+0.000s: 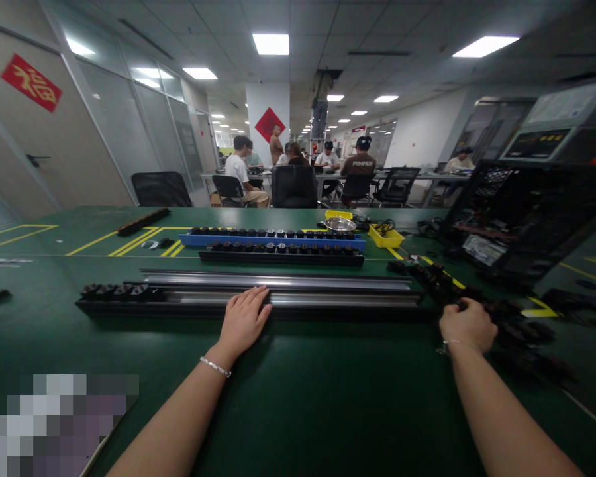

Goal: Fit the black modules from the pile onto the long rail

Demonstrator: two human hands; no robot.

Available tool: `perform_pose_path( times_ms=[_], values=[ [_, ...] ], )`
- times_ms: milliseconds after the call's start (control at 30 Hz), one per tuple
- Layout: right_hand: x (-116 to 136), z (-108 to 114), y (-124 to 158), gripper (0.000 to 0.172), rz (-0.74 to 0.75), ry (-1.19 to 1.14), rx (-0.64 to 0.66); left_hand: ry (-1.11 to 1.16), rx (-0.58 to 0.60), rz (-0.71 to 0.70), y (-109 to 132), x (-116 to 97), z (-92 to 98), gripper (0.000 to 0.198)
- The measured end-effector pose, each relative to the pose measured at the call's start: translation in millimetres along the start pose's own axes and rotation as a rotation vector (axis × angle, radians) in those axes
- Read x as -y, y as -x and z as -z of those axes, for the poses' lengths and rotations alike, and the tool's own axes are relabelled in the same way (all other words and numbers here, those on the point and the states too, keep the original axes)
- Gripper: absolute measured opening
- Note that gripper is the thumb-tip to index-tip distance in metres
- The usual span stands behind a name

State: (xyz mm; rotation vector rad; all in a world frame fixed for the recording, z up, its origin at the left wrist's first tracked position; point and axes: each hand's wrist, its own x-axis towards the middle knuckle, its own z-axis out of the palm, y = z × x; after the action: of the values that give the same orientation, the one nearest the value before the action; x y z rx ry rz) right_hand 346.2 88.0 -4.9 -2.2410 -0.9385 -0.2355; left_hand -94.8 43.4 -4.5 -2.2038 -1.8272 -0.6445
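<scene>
My left hand point(246, 319) lies with outstretched fingers on the front long black rail point(338, 301), which has a shiny metal channel. Several small black blocks point(119, 291) sit in a row at this rail's left end. Just behind it lies a second rail point(298, 279) with a bright strip. By the front rail's right end, my right hand point(469, 326) has its fingers curled; a bit of something dark shows at them, but its kind is hidden. Several loose black parts point(524, 331) lie scattered to the right of that hand, partly blurred.
Farther back lie a blue rail point(273, 240) and a black rail point(278, 257), both lined with black blocks. A yellow bin point(386, 237) and a metal bowl point(340, 225) stand behind. An open computer case point(516, 212) rises at right. People sit at distant tables.
</scene>
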Motion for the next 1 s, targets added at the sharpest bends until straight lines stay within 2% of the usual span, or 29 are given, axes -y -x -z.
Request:
perform_pose_path(
  times_ms=[167, 300, 433, 533, 600, 667, 733, 767, 867, 933, 1000],
  values=[
    [-18.8, 6.7, 2.4, 0.050, -0.006, -0.015, -0.028, 0.043, 0.033, 0.010, -1.8, 1.7, 0.4, 0.042],
    [-25.7, 8.6, 4.2, 0.050, -0.037, 0.031, 0.047, 0.055, 0.041, 0.066, -8.6, 17.9, 6.1, 0.044],
    [-32.0, 6.4, 1.3, 0.043, 0.011, 0.101, 0.126, -0.125, -0.009, 0.233, -17.0, 58.2, 24.0, 0.041],
    [-34.6, 4.9, 1.1, 0.038, 0.037, 0.131, 0.160, -0.278, -0.027, 0.430, -15.8, 102.0, 42.3, 0.049],
    [-32.0, 4.6, 3.6, 0.038, 0.070, 0.131, 0.120, -0.358, -0.035, 0.544, -10.0, 133.3, 54.0, 0.054],
    [-24.5, 4.2, 8.4, 0.039, 0.163, 0.105, 0.012, -0.403, -0.014, 0.638, -2.4, 162.2, 63.6, 0.056],
    [-13.0, 2.4, 14.8, 0.042, 0.334, 0.050, -0.099, -0.403, 0.089, 0.703, 4.4, 184.9, 70.3, 0.055],
    [-6.7, 0.9, 18.4, 0.042, 0.436, 0.019, -0.113, -0.381, 0.167, 0.715, 6.9, 192.8, 72.6, 0.054],
    [10.1, -5.5, 29.1, 0.041, 0.677, -0.034, -0.026, -0.378, 0.229, 0.699, 10.7, 201.3, 75.2, 0.050],
    [16.7, -9.3, 34.9, 0.039, 0.767, -0.022, 0.067, -0.403, 0.161, 0.722, 11.2, 197.2, 74.6, 0.050],
    [19.7, -10.9, 38.3, 0.042, 0.781, 0.014, 0.128, -0.426, 0.105, 0.782, 11.0, 190.6, 73.3, 0.051]
  ],
)
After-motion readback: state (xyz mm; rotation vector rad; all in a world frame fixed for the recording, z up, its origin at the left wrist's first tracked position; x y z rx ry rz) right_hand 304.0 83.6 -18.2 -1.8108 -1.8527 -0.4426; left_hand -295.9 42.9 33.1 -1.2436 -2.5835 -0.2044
